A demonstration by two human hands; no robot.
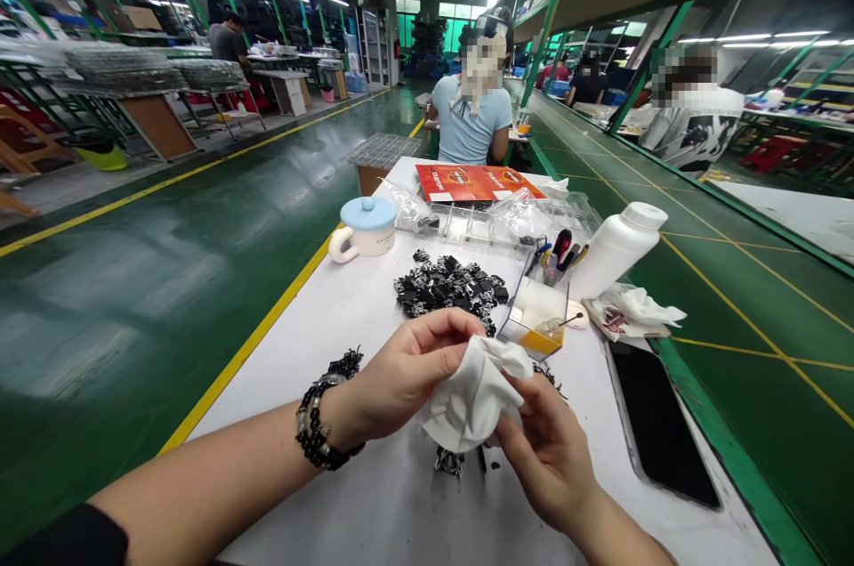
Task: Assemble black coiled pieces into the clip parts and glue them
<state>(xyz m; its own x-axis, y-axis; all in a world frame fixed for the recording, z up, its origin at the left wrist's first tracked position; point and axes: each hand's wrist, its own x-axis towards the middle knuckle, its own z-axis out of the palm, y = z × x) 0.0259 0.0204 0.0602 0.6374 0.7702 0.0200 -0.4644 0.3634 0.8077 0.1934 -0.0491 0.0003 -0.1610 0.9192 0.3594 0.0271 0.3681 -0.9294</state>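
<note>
We see both hands at the near edge of the white counter point(374, 317), working a white cloth point(471, 397) between them. Left hand point(400, 379), beaded bracelet point(317, 428) on the wrist, has its fingers closed on the cloth's upper left, thumb and forefinger pinching the fold. Right hand point(551, 450) grips the cloth from below right, fingers curled under it. Whether a small part sits wrapped inside the cloth, we cannot tell; it is bunched as if around something.

Just under the cloth, a few small dark parts point(450, 462) lie loose on the counter. Beyond the hands, a big heap of black parts point(450, 286) sits mid-counter, apart from the hands. We judge the work to be early or midway: the heap is large, only a few pieces lie near the hands.

Also on the counter: a lidded mug point(366, 230) left, a white bottle point(617, 247) right, a tool tray point(537, 317), a dark phone point(660, 424) at the right edge. People sit at benches further back
</note>
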